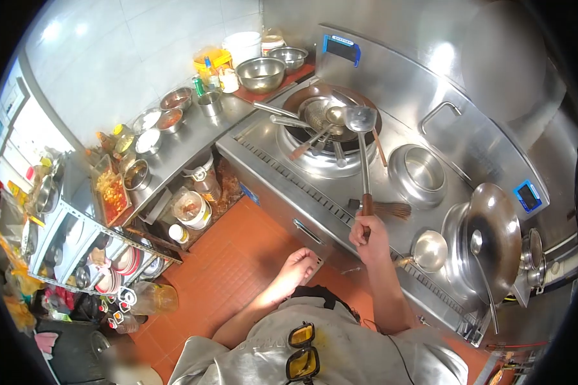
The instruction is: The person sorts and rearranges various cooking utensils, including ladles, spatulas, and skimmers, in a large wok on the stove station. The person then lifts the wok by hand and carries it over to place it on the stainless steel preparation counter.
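My right hand is wrapped round the wooden handle of a long metal spatula. The spatula's flat head lies over a dark wok that holds a strainer, a ladle and other utensils. A bristle brush rests on the stove just beyond this hand. My left hand is near the stove's front edge, its fingers curled together; whatever they hold, if anything, is too small to name. To the right of my right hand sits a round metal ladle bowl.
A large wok with a ladle stands at the right, near a round metal pot. Bowls of ingredients line the left counter. A wire rack and bottles occupy the left side.
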Motion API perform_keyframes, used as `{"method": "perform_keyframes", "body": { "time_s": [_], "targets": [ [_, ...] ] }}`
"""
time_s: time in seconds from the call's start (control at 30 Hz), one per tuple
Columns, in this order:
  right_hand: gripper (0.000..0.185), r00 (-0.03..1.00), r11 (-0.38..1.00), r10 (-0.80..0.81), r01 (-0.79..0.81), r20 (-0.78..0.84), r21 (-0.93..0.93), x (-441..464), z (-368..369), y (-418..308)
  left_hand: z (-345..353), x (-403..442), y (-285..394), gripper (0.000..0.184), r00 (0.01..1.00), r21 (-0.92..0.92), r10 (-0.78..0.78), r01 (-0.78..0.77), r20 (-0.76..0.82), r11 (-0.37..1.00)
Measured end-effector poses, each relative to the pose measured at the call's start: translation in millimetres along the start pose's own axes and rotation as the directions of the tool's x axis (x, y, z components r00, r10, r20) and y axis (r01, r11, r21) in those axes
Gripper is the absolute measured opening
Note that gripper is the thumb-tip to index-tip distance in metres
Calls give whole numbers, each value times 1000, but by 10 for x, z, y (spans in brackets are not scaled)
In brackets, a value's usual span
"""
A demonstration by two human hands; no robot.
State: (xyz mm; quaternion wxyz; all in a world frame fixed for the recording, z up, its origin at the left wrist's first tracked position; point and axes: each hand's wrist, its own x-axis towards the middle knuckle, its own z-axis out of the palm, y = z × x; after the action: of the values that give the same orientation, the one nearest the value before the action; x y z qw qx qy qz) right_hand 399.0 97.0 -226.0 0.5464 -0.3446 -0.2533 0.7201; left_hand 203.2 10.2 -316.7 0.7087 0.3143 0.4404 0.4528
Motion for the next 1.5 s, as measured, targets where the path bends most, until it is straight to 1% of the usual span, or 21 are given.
{"method": "perform_keyframes", "body": {
  "time_s": [0.13, 0.17, 0.27, 0.3, 0.4, 0.43, 0.53, 0.57, 0.67, 0.8, 0.9, 1.0, 1.03, 1.07, 1.13, 1.33, 1.43, 1.5],
  "targets": [
    [9, 997, 997, 79, -79, -3, -24, 430, 182, 62, -201, 362, 261, 7, 1000, -1, 12, -12, -24, 1000],
    [9, 995, 995, 97, -97, -2, 0, 525, 231, 57, -255, 466, 317, 7, 1000, 2, 5, -5, -18, 1000],
    [9, 986, 989, 150, -151, -74, -4, 802, 374, 36, -332, 752, 566, 7, 1000, 48, 2, -1, -5, 999],
    [8, 984, 987, 158, -158, -79, 7, 892, 404, 26, -332, 837, 646, 7, 1000, 68, 1, -1, -1, 998],
    [10, 981, 988, 152, -156, -122, -18, 1158, 425, 54, -337, 1110, 807, 6, 998, 49, 51, -52, 34, 997],
    [11, 980, 988, 138, -146, -145, -41, 1239, 441, 82, -366, 1205, 819, 5, 996, 88, 71, -75, 48, 993],
    [14, 973, 987, 90, -117, -214, -115, 1447, 521, 155, -398, 1404, 917, 6, 998, 79, 34, -38, 52, 996],
    [15, 969, 984, 76, -111, -233, -142, 1511, 557, 168, -409, 1444, 990, 5, 997, 94, 15, -22, 79, 995],
    [17, 958, 974, 24, -86, -286, -209, 1737, 633, 292, -503, 1634, 1050, 5, 995, 38, -15, 11, 100, 999],
    [20, 946, 967, -74, -9, -315, -253, 1963, 642, 503, -653, 1828, 1143, 4, 987, 42, -76, 71, 140, 997],
    [19, 892, 943, -117, -39, -437, -331, 2072, 756, 586, -771, 1962, 1291, 3, 976, 74, -93, 80, 195, 994],
    [16, 864, 923, -140, -63, -484, -379, 2094, 943, 584, -894, 2146, 1382, 3, 955, 100, -118, 94, 273, 990],
    [17, 873, 927, -152, -36, -464, -372, 2134, 931, 631, -934, 2205, 1403, 4, 947, 112, -132, 103, 292, 988],
    [17, 862, 926, -174, -21, -476, -377, 2160, 957, 646, -979, 2245, 1418, 5, 940, 125, -150, 116, 307, 985],
    [17, 839, 926, -207, 2, -503, -379, 2171, 1070, 669, -986, 2290, 1478, 7, 944, 146, -122, 80, 308, 986],
    [18, 785, 899, -273, 3, -556, -438, 2289, 1114, 801, -1119, 2396, 1514, 11, 909, 145, -110, 56, 401, 988],
    [19, 802, 892, -284, 21, -526, -451, 2296, 1111, 841, -1179, 2444, 1489, 10, 890, 136, -120, 66, 440, 989],
    [19, 794, 892, -287, 18, -536, -451, 2258, 1187, 830, -1198, 2457, 1503, 9, 879, 140, -133, 77, 457, 987]
  ]
}}
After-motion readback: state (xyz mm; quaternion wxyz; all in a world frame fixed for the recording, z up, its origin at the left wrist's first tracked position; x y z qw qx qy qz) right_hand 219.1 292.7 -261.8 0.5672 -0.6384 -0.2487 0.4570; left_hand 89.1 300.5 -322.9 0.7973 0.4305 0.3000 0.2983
